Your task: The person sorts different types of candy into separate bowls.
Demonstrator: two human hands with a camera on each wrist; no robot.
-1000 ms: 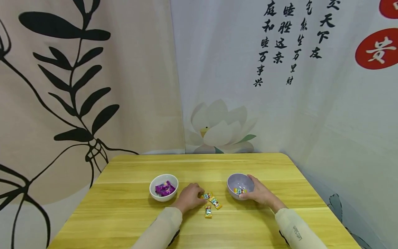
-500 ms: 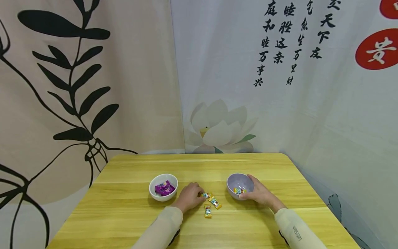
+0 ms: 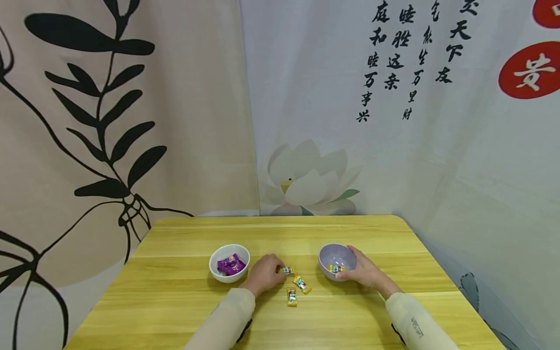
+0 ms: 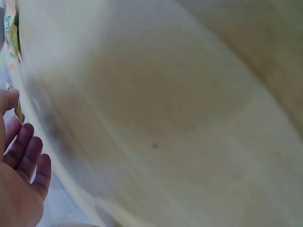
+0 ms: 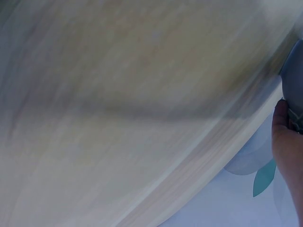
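My left hand [image 3: 265,274] pinches a small yellow wrapped candy [image 3: 286,270] between thumb and fingertips, near the middle of the table. In the left wrist view that candy [image 4: 19,111] shows at the thumb and forefinger, the other fingers loosely bent. Two more yellow candies lie close by: one slanted candy [image 3: 302,285] and one upright-lying candy [image 3: 291,297] nearer the front. My right hand [image 3: 366,271] grips the right side of a light purple bowl [image 3: 325,255], thumb at the near side. Inside that bowl is a yellow candy [image 3: 336,268].
A white bowl [image 3: 214,267] holding purple-wrapped candies [image 3: 231,265] stands left of my left hand. Everything rests on a wooden table [image 3: 175,291], whose far edge meets a printed cloth backdrop [image 3: 210,121].
My left hand has shifted slightly up and away from the other candies, and the pinched candy has moved with it. My right hand and the purple bowl stay put.
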